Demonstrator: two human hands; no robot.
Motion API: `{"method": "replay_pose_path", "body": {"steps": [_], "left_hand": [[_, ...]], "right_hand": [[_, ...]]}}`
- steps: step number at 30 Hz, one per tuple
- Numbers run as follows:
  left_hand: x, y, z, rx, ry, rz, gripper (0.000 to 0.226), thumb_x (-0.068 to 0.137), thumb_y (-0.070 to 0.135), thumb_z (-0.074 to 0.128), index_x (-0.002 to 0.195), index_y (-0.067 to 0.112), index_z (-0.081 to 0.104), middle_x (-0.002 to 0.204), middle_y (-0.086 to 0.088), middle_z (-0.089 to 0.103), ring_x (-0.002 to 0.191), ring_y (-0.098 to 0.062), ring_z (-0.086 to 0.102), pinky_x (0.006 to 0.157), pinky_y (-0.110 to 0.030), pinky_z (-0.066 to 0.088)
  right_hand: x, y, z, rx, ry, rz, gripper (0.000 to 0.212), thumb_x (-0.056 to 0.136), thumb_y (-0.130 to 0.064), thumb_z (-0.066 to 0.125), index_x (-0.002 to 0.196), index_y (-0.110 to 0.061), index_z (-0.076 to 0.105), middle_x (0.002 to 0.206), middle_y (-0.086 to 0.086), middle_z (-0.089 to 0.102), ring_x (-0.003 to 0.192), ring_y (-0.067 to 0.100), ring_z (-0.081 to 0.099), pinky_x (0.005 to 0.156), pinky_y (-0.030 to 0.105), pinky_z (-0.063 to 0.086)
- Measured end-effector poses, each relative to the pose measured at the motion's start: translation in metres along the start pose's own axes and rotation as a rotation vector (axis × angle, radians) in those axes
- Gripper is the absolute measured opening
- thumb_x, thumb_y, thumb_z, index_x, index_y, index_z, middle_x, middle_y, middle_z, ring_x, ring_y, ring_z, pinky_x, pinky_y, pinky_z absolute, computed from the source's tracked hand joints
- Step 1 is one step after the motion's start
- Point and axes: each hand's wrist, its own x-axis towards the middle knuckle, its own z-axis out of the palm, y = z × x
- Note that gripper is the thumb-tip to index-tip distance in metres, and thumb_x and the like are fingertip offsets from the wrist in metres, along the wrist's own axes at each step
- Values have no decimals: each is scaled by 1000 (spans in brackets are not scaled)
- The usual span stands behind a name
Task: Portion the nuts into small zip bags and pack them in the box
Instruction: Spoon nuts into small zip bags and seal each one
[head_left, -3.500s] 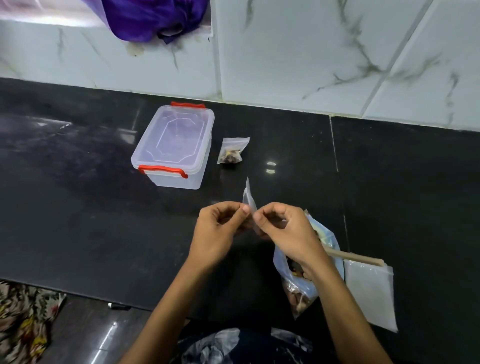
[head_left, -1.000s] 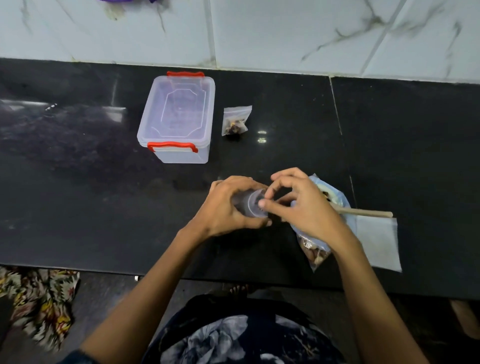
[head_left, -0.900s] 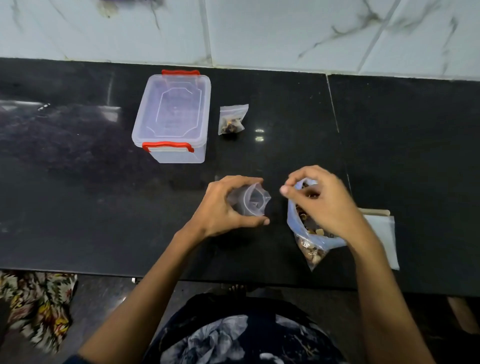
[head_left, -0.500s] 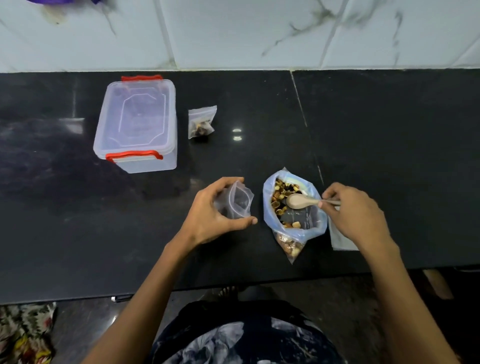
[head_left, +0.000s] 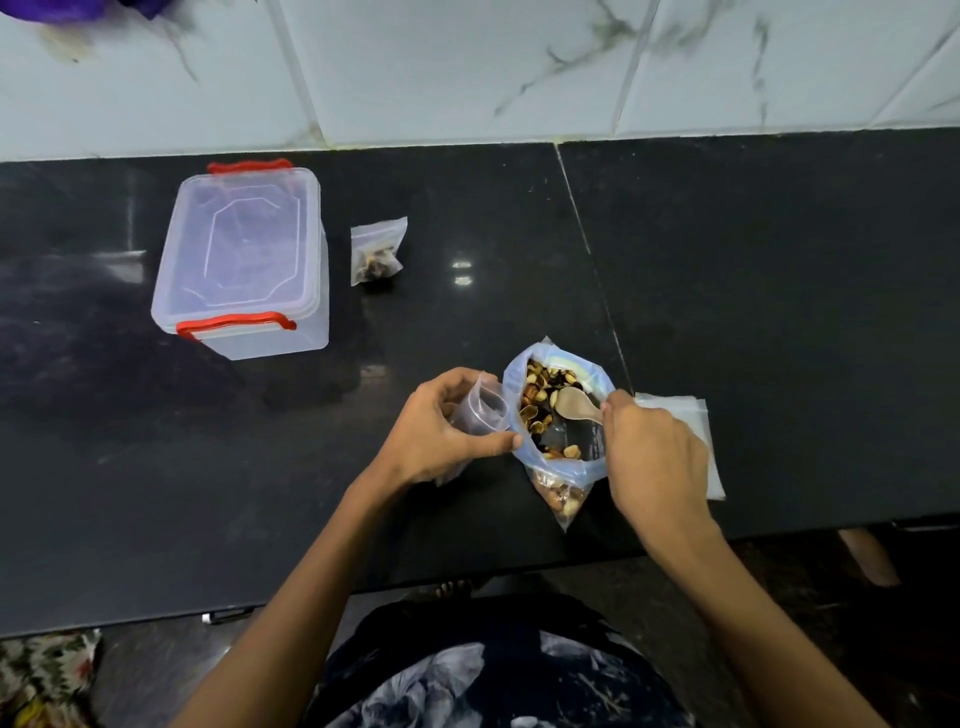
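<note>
Two hands (spoon (head_left: 577, 408), small bag (head_left: 480, 413))

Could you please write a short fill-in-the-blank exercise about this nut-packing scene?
1. The right hand holds a wooden ____ over the big nut bag.
2. The left hand holds an open small zip bag that is ____.
3. The box has ____ latches.

Answers: spoon; empty; red
</note>
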Motion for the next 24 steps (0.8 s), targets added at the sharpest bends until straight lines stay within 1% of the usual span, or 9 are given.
{"method": "replay_pose_path", "body": {"steps": [2, 4, 8, 10, 12, 15, 18, 21, 24], "left_hand": [[1, -1, 0, -40, -8, -21, 51, 64, 14, 85, 109, 10, 62, 103, -1, 69, 95, -11, 67, 83, -27, 54], [3, -3, 0, -94, -15, -45, 51, 63, 14, 84, 109, 6, 61, 103, -3, 70, 95, -14, 68, 83, -28, 54], [8, -7, 8, -212, -39, -111, 44, 67, 3, 79, 107, 0, 60, 96, 3, 72, 93, -16, 69, 81, -26, 55], [10, -7, 12, -256, -46, -134, 45, 66, 8, 78, 107, 3, 60, 95, 4, 72, 94, -15, 69, 81, -26, 54], [11, -7, 14, -313, -38, -151, 48, 66, 13, 77, 110, 2, 60, 99, -2, 70, 95, -18, 68, 82, -26, 54], [10, -6, 18, -393, -20, -182, 42, 73, 4, 72, 113, 1, 59, 101, -6, 68, 93, -15, 68, 78, -21, 53], [11, -5, 21, -401, -38, -193, 38, 75, 5, 71, 111, 5, 60, 102, -7, 68, 93, -15, 67, 79, -22, 53], [13, -2, 20, -390, -66, -195, 40, 68, 15, 72, 107, 10, 61, 100, -1, 68, 93, -12, 67, 79, -21, 52], [12, -2, 18, -389, -53, -200, 43, 66, 17, 73, 107, 10, 61, 103, -4, 68, 96, -14, 66, 80, -22, 53]], "right_hand": [[0, -5, 1, 12, 1, 7, 31, 94, -15, 52, 123, -14, 42, 102, 5, 62, 85, 17, 60, 59, 25, 37], [1, -11, 3, 29, 17, -15, 34, 94, -16, 50, 126, -14, 39, 109, 6, 60, 94, 19, 60, 62, 25, 37], [3, -18, 6, 68, 29, -111, 40, 94, -19, 51, 132, -17, 36, 115, 5, 58, 100, 18, 59, 67, 25, 40], [4, -14, 6, 96, 32, -142, 38, 95, -21, 51, 130, -18, 38, 112, 3, 59, 98, 17, 60, 69, 25, 44], [5, -8, 7, 142, 39, -141, 31, 96, -22, 48, 126, -19, 42, 103, 1, 62, 90, 16, 61, 66, 27, 44], [4, -6, 12, 214, 47, -144, 21, 98, -25, 44, 118, -20, 48, 93, 0, 63, 80, 14, 60, 63, 26, 44], [8, -8, 21, 324, 36, -85, 22, 100, -27, 38, 114, -20, 52, 90, -2, 62, 77, 11, 58, 63, 24, 44], [17, -2, 28, 470, -42, 11, 25, 100, -30, 37, 111, -20, 57, 86, -5, 58, 74, 9, 53, 56, 21, 35], [22, 8, 33, 636, -147, 81, 25, 100, -30, 39, 109, -20, 60, 87, -6, 59, 78, 10, 55, 57, 21, 37]]}}
